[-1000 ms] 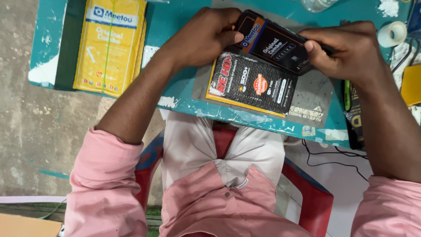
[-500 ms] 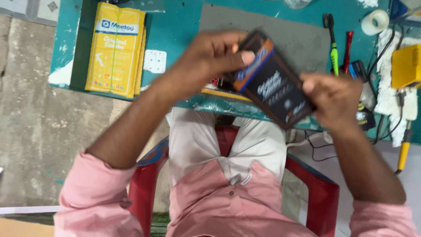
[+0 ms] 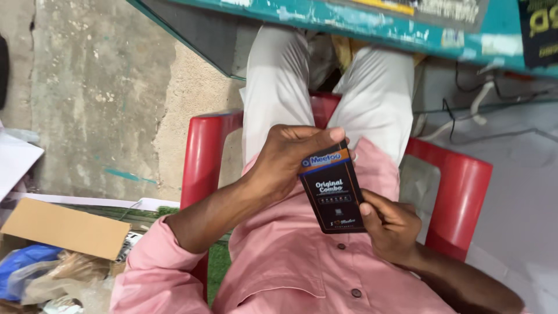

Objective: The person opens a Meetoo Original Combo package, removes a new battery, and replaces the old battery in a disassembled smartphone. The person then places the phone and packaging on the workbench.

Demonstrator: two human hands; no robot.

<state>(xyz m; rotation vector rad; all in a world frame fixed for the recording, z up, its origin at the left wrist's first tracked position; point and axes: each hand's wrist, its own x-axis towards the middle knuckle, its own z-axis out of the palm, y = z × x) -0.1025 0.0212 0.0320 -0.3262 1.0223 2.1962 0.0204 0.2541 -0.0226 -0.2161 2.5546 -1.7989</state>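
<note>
Both hands are on a small black box point(image 3: 332, 192) with an orange and blue band across its top, held flat-face up over the lap, right in the centre of the frame. The left hand point(image 3: 285, 163) comes in from the lower left and wraps the box's upper end, thumb laid along the top edge and fingers curled behind. The right hand point(image 3: 390, 224) sits at centre right, thumb pressed on the lower right corner of the box, the other fingers folded underneath. So each hand is closed on one end, and the box hangs between them, just above the pink shirt point(image 3: 302, 261).

This looks like the handling stage: the box is in hand and shut, no flap lifted that I can see. Getting it open would, I judge, call for one hand to steady the body while the other works a fingertip under an end flap.

Around it: a red plastic chair point(image 3: 459, 192) frames the lap, white trousers point(image 3: 279, 75) run up to a teal table edge point(image 3: 360, 26) along the top. Cables point(image 3: 482, 99) trail at upper right. A cardboard box point(image 3: 64, 227) and crumpled bags lie at lower left on the concrete floor point(image 3: 104, 93). Nothing crowds the hands; the table edge is well apart.
</note>
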